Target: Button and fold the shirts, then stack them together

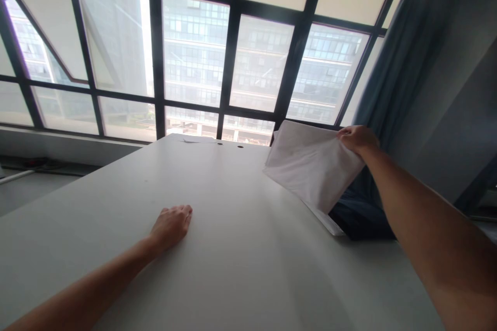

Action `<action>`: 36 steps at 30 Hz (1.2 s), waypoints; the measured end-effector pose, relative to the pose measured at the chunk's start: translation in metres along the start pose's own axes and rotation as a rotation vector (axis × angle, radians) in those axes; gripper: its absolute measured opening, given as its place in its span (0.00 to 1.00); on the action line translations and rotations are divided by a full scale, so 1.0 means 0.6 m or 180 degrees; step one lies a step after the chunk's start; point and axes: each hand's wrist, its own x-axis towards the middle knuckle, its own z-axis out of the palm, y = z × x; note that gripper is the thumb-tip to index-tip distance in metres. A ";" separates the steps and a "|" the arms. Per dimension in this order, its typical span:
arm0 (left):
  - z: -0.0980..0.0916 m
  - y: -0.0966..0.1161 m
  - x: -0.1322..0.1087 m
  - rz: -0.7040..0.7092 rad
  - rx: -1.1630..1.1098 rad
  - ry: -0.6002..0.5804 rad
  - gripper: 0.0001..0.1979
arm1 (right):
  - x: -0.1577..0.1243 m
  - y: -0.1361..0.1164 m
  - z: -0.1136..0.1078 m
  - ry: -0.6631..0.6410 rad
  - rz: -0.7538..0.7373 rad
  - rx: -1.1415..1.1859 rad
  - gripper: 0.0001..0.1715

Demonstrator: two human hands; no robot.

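Note:
My right hand (357,139) pinches the upper right corner of a folded white cloth (310,158) and holds it raised over the right side of the table. The cloth hangs at a slant, its lower edge close to more white fabric (330,223) on the tabletop. Beside that lies a dark navy cloth (361,217), partly hidden by the white cloth and my right forearm. My left hand (171,225) rests on the white table (217,269) left of the middle, fingers curled in, with nothing visible in them.
A thin white sheet (198,139) lies at the table's far edge, near two dark round holes (240,147). Behind stands a wide window with dark frames (157,51), one pane tilted open at left. A blue curtain (399,72) hangs at right.

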 end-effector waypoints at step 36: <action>0.079 0.103 0.165 0.0135 -0.0266 -0.0329 0.32 | -0.429 -0.300 0.365 -0.2242 -0.1227 0.0074 0.39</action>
